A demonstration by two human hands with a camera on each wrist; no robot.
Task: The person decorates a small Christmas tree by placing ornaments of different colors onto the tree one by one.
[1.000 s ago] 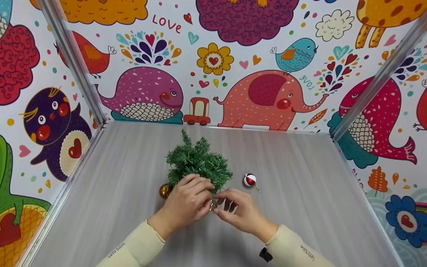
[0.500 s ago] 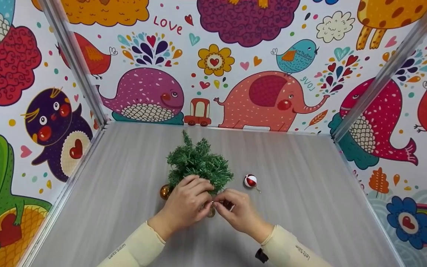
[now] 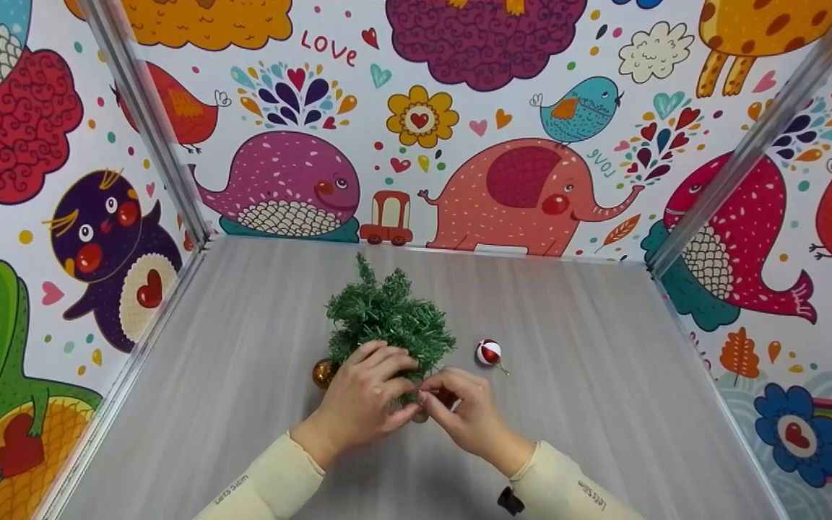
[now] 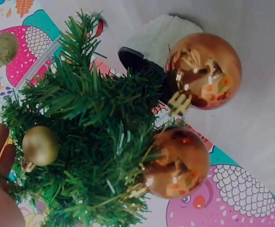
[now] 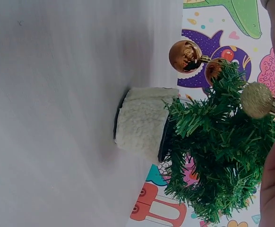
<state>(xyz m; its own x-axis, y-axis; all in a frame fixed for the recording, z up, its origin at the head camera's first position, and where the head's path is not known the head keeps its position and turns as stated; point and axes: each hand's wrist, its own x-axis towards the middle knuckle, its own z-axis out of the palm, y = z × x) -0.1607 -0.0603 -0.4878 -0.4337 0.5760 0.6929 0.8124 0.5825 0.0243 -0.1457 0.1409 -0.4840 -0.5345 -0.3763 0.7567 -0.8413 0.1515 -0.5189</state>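
Observation:
A small green Christmas tree [image 3: 391,310] leans toward the back of the table, its white fuzzy pot [image 5: 144,124] seen in the right wrist view. My left hand [image 3: 365,393] is at its near side, fingers bent around a branch area; their contact is hidden. My right hand [image 3: 470,412] pinches the top of a gold glitter ball ornament [image 5: 257,100] close to the left fingertips. Two shiny copper balls [image 4: 204,71] and a smaller matte gold ball [image 4: 40,145] are by the branches in the left wrist view.
A red-and-white ball ornament [image 3: 489,352] with a string lies on the grey table [image 3: 589,404], right of the tree. Patterned walls [image 3: 459,108] with metal corner posts [image 3: 755,137] enclose the table at the back and sides.
My right hand has come up against the left fingertips, and the glitter ball has shifted slightly right beneath them. The left hand and tree have hardly moved.

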